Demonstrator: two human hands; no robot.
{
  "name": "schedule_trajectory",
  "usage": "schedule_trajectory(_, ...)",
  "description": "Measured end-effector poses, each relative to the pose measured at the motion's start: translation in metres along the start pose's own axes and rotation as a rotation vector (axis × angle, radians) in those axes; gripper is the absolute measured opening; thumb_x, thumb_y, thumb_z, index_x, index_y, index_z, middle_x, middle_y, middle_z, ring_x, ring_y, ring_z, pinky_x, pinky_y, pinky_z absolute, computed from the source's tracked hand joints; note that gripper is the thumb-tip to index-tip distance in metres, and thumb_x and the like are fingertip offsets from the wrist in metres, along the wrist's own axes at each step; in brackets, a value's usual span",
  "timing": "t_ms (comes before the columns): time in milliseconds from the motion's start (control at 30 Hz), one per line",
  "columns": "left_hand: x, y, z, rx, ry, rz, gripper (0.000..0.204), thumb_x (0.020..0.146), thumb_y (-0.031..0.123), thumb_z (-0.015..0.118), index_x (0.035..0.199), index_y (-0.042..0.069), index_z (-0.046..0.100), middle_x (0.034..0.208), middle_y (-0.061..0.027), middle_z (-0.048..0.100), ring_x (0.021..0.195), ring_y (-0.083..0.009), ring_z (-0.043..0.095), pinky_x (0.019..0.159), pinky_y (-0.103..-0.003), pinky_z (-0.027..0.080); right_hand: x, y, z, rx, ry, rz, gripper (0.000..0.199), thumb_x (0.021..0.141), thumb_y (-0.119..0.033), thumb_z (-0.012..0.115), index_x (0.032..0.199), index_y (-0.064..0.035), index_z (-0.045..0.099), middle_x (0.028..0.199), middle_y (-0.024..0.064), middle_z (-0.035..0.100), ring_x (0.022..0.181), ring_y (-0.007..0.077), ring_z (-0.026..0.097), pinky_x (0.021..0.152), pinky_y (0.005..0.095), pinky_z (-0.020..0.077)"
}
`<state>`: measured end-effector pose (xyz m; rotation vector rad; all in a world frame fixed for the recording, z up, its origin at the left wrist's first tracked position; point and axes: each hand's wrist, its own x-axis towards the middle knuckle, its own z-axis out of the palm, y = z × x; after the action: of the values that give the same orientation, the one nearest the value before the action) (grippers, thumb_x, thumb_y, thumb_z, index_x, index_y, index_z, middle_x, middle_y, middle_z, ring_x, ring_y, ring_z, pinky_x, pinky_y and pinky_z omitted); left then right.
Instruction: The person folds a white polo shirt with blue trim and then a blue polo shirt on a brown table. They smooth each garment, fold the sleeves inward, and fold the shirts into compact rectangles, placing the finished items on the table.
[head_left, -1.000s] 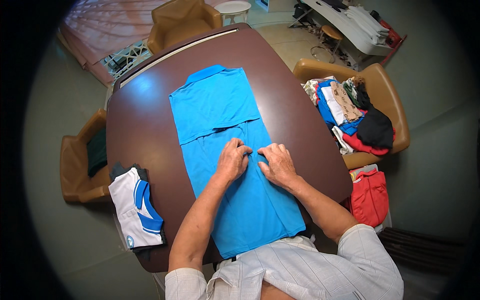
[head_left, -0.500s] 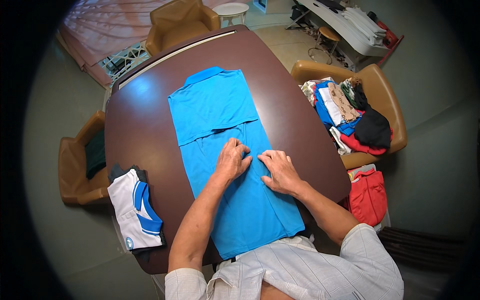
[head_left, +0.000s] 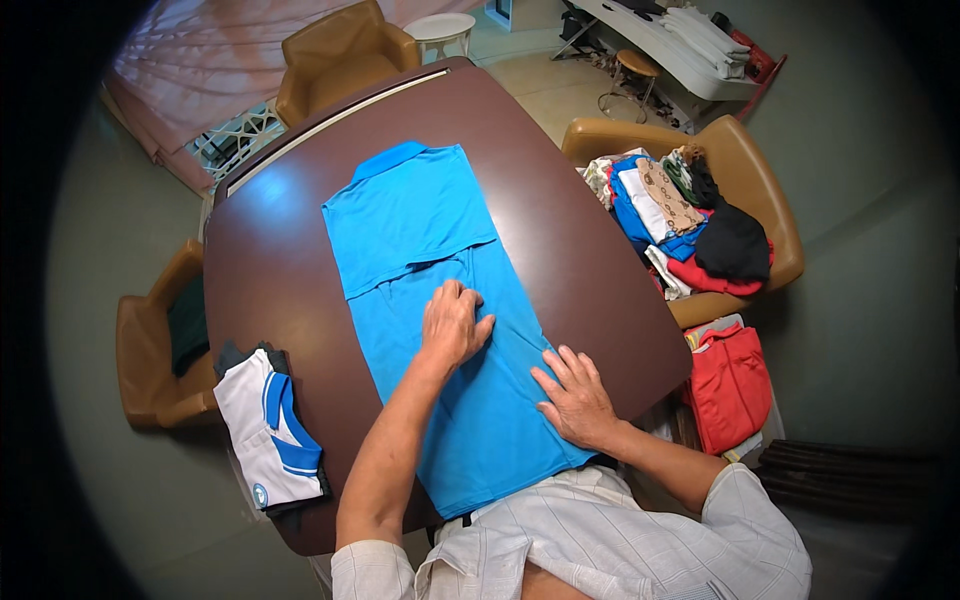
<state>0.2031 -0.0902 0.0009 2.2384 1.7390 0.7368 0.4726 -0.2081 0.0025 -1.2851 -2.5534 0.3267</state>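
Observation:
A blue polo shirt lies lengthwise on the brown table, its collar at the far end and its sides folded inward into a long strip. My left hand rests on the middle of it, fingers curled against the cloth just below a crosswise fold edge; the fingertips are partly hidden. Along the shirt's right edge, my right hand lies flat with fingers spread. Shallow creases run through the fabric between the two hands. The shirt's lower end reaches the near table edge in front of me.
Folded white-and-blue garments are stacked at the table's left edge. At right, a tan armchair holds a pile of clothes, with red folded clothing nearer me. Other tan chairs stand at left and beyond the table.
My right hand has moved right and nearer me, from bent fingers mid-shirt to lying flat on its right edge. My left hand stays at about the same spot on the shirt.

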Motion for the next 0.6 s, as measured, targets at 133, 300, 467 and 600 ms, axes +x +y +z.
schedule_trajectory(133,-0.009,0.01,0.0,0.058,-0.01,-0.015,0.04,0.083,0.025,0.087,0.115,0.005,0.075,0.122,-0.0189,0.064,0.112,-0.0385,0.062,0.095,-0.051,0.051,-0.023,-0.001,-0.003,-0.002,-0.009,0.026,0.061,0.096,-0.034,0.078,0.151,-0.0128,0.06,0.163,0.0189,0.043,0.154,0.0437,0.034,0.125,0.0625,0.028)
schedule_trajectory(300,-0.017,0.028,0.001,0.234,-0.011,0.007,0.043,0.091,0.032,0.081,0.122,0.003,0.073,0.147,-0.0225,0.058,0.133,-0.0399,0.055,0.111,-0.056,0.043,-0.035,-0.003,-0.003,0.001,0.011,0.031,0.062,0.096,-0.035,0.078,0.151,-0.0144,0.06,0.164,0.0181,0.043,0.155,0.0441,0.032,0.125,0.0634,0.0278)
schedule_trajectory(467,-0.021,0.046,0.024,0.283,-0.02,0.258,0.056,0.099,0.041,0.072,0.137,0.001,0.067,0.163,-0.023,0.048,0.154,-0.0402,0.042,0.126,-0.06,0.029,-0.037,-0.004,-0.002,-0.007,0.008,0.037,0.062,0.096,-0.036,0.077,0.152,-0.0153,0.06,0.165,0.018,0.041,0.155,0.0441,0.032,0.125,0.064,0.0272)
schedule_trajectory(600,-0.025,0.051,0.042,0.316,-0.192,0.181,0.076,0.104,0.055,0.06,0.16,0.004,0.049,0.171,-0.0216,0.038,0.161,-0.039,0.03,0.129,-0.064,0.021,-0.05,-0.008,-0.003,0.007,-0.003,0.059,0.061,0.097,-0.036,0.076,0.152,-0.0155,0.06,0.165,0.0182,0.041,0.155,0.0455,0.031,0.125,0.065,0.0264)
